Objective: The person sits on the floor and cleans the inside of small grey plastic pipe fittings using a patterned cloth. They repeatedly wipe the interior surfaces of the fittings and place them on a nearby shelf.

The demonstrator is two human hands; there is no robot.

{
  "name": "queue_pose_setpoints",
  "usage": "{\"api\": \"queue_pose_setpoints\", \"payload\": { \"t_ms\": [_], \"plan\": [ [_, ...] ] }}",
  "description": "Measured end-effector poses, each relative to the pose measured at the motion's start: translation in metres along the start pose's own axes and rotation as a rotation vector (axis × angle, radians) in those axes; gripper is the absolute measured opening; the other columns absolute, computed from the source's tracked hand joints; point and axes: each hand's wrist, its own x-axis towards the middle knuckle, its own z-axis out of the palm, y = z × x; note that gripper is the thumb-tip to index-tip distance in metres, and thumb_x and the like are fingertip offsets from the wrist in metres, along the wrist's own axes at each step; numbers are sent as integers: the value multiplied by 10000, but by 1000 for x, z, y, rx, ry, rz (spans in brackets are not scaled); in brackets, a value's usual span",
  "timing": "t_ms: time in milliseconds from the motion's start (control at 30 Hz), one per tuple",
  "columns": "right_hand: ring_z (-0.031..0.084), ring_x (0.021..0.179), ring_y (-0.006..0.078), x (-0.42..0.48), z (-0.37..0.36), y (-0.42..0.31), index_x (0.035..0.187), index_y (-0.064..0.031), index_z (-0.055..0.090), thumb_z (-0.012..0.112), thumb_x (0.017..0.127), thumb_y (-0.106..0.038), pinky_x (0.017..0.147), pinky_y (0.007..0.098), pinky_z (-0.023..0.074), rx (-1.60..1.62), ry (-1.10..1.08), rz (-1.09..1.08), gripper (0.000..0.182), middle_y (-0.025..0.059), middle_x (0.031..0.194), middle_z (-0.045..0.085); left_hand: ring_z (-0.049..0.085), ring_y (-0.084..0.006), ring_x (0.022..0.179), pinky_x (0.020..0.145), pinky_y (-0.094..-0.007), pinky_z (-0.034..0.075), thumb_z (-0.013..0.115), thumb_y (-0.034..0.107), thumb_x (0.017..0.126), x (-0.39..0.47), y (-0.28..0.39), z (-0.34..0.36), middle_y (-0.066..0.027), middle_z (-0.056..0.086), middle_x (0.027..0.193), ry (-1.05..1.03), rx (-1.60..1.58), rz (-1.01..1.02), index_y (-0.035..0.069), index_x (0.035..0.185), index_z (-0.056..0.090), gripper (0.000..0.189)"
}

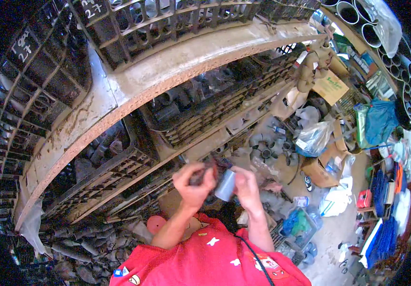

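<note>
A short grey plastic pipe piece (225,186), tilted and somewhat blurred, is gripped in my right hand (247,184) in front of my chest. Just left of it is my left hand (194,184), its fingers curled and its thumb bent inward. Between the two hands, above the pipe piece, a dark reddish thing (214,168) is too blurred to name. Whether my left fingers hold it cannot be made out.
A shelf board (177,77) curves ahead, bearing black plastic crates (134,25). Below it, another crate (109,178) holds fittings. Grey pipe fittings (266,152), an open cardboard box (321,171) and plastic bags (314,137) crowd the floor at right. Pipes (371,35) are stacked upper right.
</note>
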Motion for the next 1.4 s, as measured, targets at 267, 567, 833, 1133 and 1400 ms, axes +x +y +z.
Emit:
{"api": "queue_pose_setpoints", "payload": {
  "t_ms": [267,567,833,1133,1400],
  "plan": [
    [583,710,107,5,22,-5,1101,21,508,690,744,32,524,208,469,-178,97,-226,400,108,976,622,523,-129,896,832,-265,418,600,262,861,-14,12,6,-70,533,1070,-129,-564,-604,23,1181,494,413],
    [642,950,271,-4,1,-8,1001,-16,608,749,637,-20,815,333,502,-477,-100,-542,391,171,1054,632,620,-181,758,676,-318,520,632,345,864,16,4,-8,-97,626,928,-57,-971,-1035,-4,1021,586,386],
    [671,785,228,-8,8,-35,994,-31,615,764,703,-144,701,306,519,-683,-243,-156,346,122,884,671,627,-146,832,705,-286,505,733,126,758,-9,-1,-19,-87,651,943,-239,-453,-948,-5,825,628,181],
    [644,779,175,89,-23,-132,1012,-5,628,716,767,-188,676,309,498,-859,259,-514,318,132,871,678,653,-224,858,717,-351,557,619,334,866,-57,-63,-26,-153,646,975,-155,-1101,-1287,-21,1159,518,472],
    [597,883,379,238,-10,-131,1047,-21,597,689,753,-310,777,411,474,-1561,133,-679,423,187,965,635,657,-208,804,692,-339,551,623,301,869,-67,-47,-64,-122,657,908,-88,-914,-1297,-13,1133,552,417]
  ]
}}
